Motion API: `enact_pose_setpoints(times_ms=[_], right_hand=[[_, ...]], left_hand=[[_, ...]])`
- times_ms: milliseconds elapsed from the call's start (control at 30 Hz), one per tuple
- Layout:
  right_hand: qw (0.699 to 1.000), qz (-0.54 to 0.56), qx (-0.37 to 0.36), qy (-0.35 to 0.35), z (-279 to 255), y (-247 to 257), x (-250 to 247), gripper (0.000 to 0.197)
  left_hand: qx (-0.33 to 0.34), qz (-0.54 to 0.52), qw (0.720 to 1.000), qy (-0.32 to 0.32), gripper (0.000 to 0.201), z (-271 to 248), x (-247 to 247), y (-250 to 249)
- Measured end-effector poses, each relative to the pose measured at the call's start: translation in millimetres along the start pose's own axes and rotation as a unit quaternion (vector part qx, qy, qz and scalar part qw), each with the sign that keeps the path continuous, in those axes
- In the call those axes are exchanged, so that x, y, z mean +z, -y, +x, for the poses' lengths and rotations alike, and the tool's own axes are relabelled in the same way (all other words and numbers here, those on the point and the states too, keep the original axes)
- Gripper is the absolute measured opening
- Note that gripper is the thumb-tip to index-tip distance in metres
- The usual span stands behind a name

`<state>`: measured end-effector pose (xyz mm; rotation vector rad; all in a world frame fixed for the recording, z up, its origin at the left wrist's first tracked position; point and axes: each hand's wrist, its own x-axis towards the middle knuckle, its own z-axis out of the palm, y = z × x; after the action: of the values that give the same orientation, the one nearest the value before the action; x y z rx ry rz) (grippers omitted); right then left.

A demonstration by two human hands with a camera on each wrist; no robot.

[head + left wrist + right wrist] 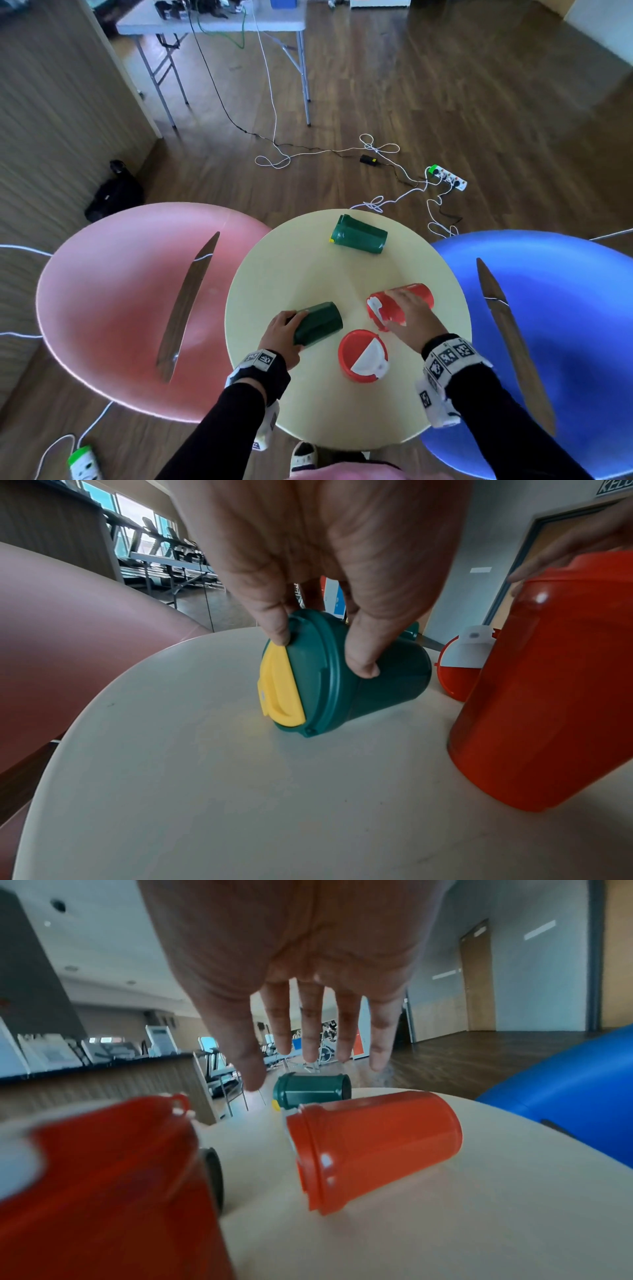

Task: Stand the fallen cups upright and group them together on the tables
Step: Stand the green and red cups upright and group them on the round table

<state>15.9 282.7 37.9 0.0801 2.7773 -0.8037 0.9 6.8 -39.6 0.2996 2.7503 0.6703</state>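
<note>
On the cream round table (308,274) my left hand (284,329) grips the lid end of a green cup (320,323) lying on its side. The left wrist view shows thumb and fingers (363,658) pinching the rim of this green cup (342,680) by its yellow flap. My right hand (411,308) hovers with straight, spread fingers over a fallen red cup (419,291); in the right wrist view it does not touch that red cup (373,1148). An upright red cup (363,354) stands near the front edge. Another green cup (358,234) lies fallen at the far side.
A pink table (120,291) adjoins on the left and a blue table (565,308) on the right, with gaps between them. White cables and a power strip (448,176) lie on the wooden floor beyond. A grey folding table (212,20) stands at the back.
</note>
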Motion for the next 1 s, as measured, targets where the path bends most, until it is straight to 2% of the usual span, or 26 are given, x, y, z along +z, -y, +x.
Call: enact_pose_setpoints(times_ms=[167,333,500,767,900,1000], right_hand=[[0.987,-0.123,0.011,0.104,44,-22,12,0.093],[0.960,-0.219,0.031,0.171,55,-25,21,0.102],[0.966,-0.225,0.012,0.124,50,-33,31,0.092],[0.968,-0.220,-0.018,0.123,47,-36,28,0.089],[0.986,-0.140,-0.016,0.094,46,-40,25,0.092],[0.998,-0.038,-0.041,0.023,45,-41,26,0.095]], left_hand=[[-0.012,-0.002,1.000,0.001,0.070,0,0,-1],[-0.029,-0.003,1.000,0.006,0.070,1,0,-3],[-0.032,-0.006,0.999,0.004,0.070,0,1,-5],[-0.041,-0.011,0.999,0.002,0.069,1,1,-5],[-0.045,-0.015,0.999,0.005,0.070,1,2,-4],[-0.050,-0.018,0.999,0.002,0.070,1,3,-5]])
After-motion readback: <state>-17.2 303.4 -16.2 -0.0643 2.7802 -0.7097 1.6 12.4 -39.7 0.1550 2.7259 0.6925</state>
